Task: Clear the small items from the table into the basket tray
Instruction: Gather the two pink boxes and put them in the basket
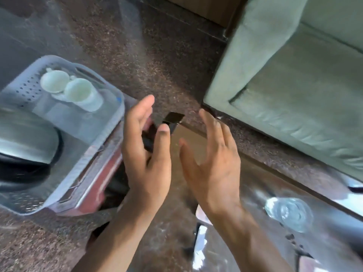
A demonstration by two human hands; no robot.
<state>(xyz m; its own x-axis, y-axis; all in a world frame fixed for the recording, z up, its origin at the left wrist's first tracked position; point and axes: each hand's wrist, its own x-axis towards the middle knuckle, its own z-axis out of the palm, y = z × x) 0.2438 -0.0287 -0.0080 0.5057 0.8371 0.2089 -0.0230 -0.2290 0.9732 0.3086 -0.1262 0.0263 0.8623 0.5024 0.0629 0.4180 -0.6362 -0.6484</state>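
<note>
My left hand (145,154) is raised between the basket tray and the table, thumb and fingers closed on a small black flat object (173,119) that is partly hidden behind the palm. To its right, my right hand (213,163) hovers with fingers spread and holds nothing. The grey-blue perforated basket tray (117,107) lies at the left and carries two white cups (78,91) and a steel lid (25,138). On the glass table (245,222) at the lower right stands a clear glass (288,213). The image is motion-blurred.
The tray rests on a red-brown stand (102,169). A pale green sofa (294,85) fills the upper right, close to the table's far edge. Speckled brown floor (157,55) runs between them. A dark item (355,186) lies at the table's right edge.
</note>
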